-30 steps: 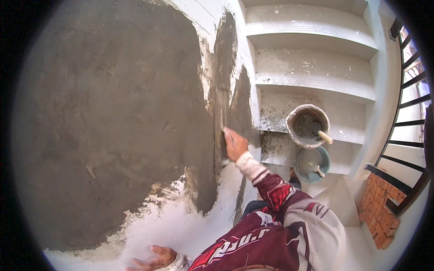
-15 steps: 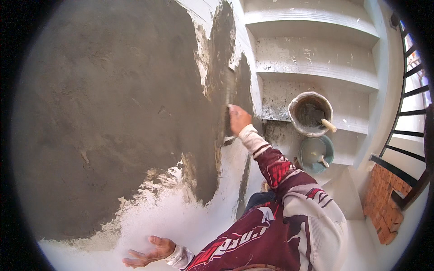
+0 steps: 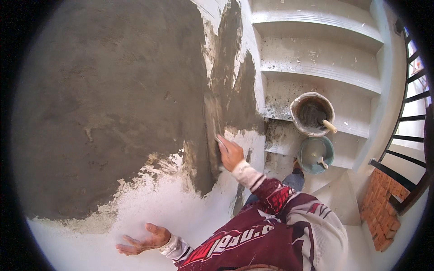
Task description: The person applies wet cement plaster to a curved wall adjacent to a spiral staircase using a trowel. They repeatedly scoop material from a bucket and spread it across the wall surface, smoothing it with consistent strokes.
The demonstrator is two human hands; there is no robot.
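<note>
My right hand (image 3: 231, 153) grips a plastering trowel (image 3: 212, 113), its long blade blurred by motion and laid against the wet grey plaster (image 3: 131, 104) on the wall. Beneath the plaster's ragged lower edge shows bare white wall (image 3: 167, 212). My left hand (image 3: 147, 239) is empty, fingers spread, low beside that white part; whether it touches the wall I cannot tell. To the right of the trowel, a narrower grey strip (image 3: 246, 99) of plaster runs down near the stairs.
White steps (image 3: 316, 49) climb at the right, spattered with plaster. On them stand a mortar-coated bucket (image 3: 294, 108) with a pale-handled tool inside and a teal bucket (image 3: 331, 158) holding cloudy liquid and another handle. A dark railing (image 3: 409, 118) and stacked orange bricks (image 3: 377, 203) lie further right.
My right hand and the trowel have moved down and slightly left across the plaster. A foot and trouser leg now show beside the teal bucket. My left hand stays open, shifted slightly.
</note>
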